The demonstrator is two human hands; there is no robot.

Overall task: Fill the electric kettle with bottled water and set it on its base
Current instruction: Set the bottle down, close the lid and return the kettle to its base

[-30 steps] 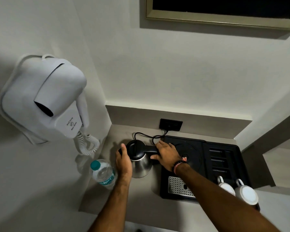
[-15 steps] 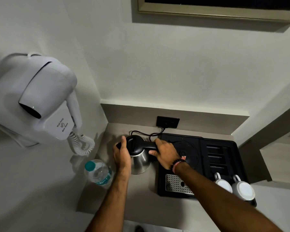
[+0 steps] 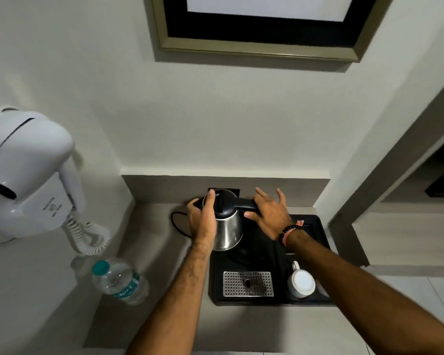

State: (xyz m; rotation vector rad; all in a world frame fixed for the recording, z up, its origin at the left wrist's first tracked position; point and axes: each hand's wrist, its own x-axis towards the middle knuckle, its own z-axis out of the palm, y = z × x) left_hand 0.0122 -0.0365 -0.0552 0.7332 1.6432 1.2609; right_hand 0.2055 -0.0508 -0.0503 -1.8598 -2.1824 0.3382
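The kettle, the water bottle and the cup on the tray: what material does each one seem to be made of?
Kettle: body looks like polished steel, since it mirrors its surroundings; lid and handle look like matte black plastic.
Bottle: clear thin plastic, see-through, with a teal cap and label.
Cup: probably glazed white ceramic, smooth and opaque, though plastic cannot be ruled out.

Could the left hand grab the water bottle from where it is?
Probably yes. The water bottle stands alone on the counter, left of the left hand, with nothing between them. But that hand is holding the kettle now and would have to let go.
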